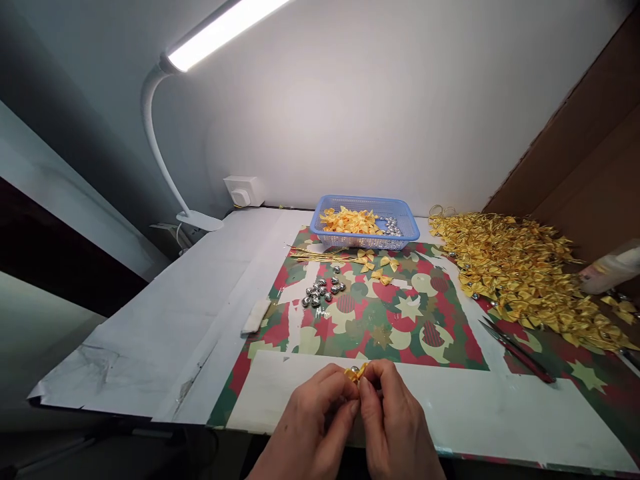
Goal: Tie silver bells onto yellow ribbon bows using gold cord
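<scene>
Near the front edge of the table, my left hand (320, 419) and my right hand (393, 417) meet fingertip to fingertip. Between them they pinch a small yellow bow (351, 375) with a silver bell (355, 369) at its middle. The fingers of both hands are closed, and they cover the lower part of the bow. Farther back on the patterned paper lie several loose silver bells (316, 293), several yellow bows (383, 277) and a bundle of thin gold ties (320, 256).
A blue basket (365, 243) at the back holds yellow bows and silver bells. On the right lie a large pile of finished-looking gold bows (515, 267), scissors (520, 353) and a plastic bottle (610, 270). A white folded pad (256, 317) and a lamp (160, 143) are left.
</scene>
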`<act>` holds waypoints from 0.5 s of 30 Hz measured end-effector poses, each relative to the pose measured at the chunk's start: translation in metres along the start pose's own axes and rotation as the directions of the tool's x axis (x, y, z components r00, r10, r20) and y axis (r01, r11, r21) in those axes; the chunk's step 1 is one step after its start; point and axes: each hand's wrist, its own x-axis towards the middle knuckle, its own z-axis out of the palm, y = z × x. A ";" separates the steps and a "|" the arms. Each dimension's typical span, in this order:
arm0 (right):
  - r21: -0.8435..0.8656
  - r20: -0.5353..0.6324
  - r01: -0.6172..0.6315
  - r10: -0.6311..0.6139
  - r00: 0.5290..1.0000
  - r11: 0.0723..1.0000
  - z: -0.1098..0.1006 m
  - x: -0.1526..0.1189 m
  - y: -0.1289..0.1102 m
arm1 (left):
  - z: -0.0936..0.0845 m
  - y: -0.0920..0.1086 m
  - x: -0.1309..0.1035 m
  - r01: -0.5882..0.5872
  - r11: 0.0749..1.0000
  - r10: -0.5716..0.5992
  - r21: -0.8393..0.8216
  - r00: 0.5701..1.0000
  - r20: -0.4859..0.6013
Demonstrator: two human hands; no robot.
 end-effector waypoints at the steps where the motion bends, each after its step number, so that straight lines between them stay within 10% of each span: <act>1: 0.006 -0.011 -0.002 0.002 1.000 1.000 0.000 0.000 -0.001 | -0.001 0.001 0.000 0.018 1.000 -0.018 -0.011 1.000 0.003; 6: 0.329 -0.117 -0.179 0.228 0.967 0.927 -0.010 0.007 -0.011 | -0.002 0.005 -0.002 0.129 0.984 -0.122 -0.124 0.990 0.068; 12: 0.857 0.231 -0.392 0.431 0.872 0.334 -0.036 0.025 -0.006 | -0.005 0.001 -0.003 0.240 0.943 -0.231 -0.230 0.971 0.067; 15: 0.824 0.221 -0.405 0.432 0.874 0.396 -0.041 0.028 0.004 | -0.008 -0.001 -0.005 0.227 0.953 -0.227 -0.201 0.974 0.025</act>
